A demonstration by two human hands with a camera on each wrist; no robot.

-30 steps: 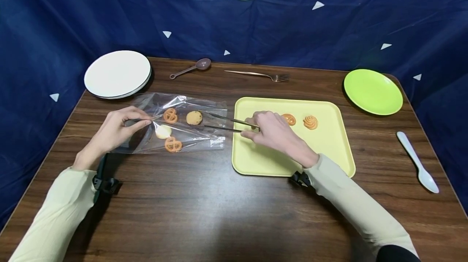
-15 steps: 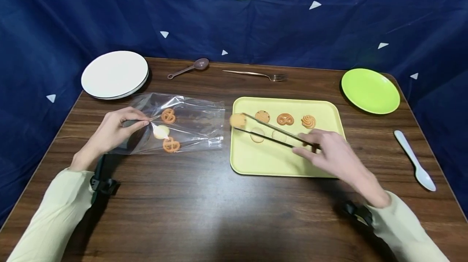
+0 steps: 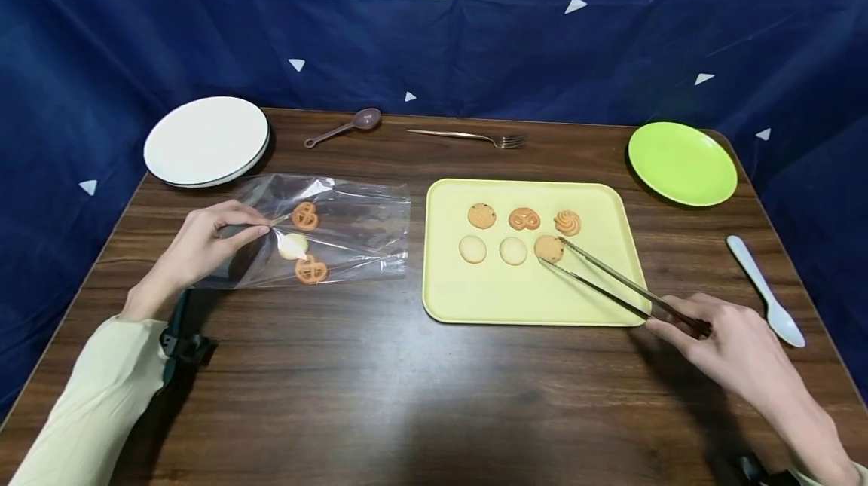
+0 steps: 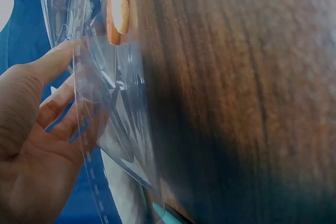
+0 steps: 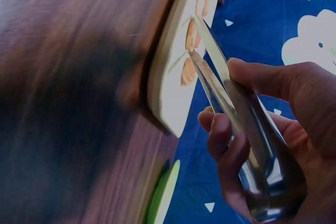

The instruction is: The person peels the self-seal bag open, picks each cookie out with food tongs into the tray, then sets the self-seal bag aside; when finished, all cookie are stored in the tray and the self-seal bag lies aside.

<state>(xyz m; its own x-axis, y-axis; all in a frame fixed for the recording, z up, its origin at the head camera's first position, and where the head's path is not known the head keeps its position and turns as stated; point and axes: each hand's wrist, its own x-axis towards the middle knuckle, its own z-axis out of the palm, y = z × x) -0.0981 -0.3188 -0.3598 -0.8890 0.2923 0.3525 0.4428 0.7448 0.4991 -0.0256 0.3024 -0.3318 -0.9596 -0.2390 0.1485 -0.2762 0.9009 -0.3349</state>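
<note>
My left hand (image 3: 206, 249) pinches a clear plastic bag (image 3: 366, 226) between thumb and fingers, lifting a fold of its film. Two pretzel-shaped cookies (image 3: 310, 270) and a pale round cookie (image 3: 294, 246) lie inside. On the right, my right hand (image 3: 735, 350) grips metal tongs (image 3: 610, 279); in the right wrist view the thumb presses one arm and fingers curl round the other. The tong tips are at a chocolate-chip cookie (image 3: 548, 249) over the yellow tray (image 3: 488, 301). Whether that cookie touches the tray, I cannot tell.
The tray also bears another chip cookie (image 3: 481, 215), a pretzel cookie (image 3: 524, 218), a swirl cookie (image 3: 567, 222) and two pale cookies (image 3: 513, 251). Around stand white plates (image 3: 206, 139), a brown spoon (image 3: 366, 119), a fork (image 3: 468, 136), a green plate (image 3: 681, 162) and a pale spoon (image 3: 766, 290).
My right hand and the tongs have moved right, bringing a chip cookie from the bag across to the tray's front row. The left hand keeps its hold on the bag.
</note>
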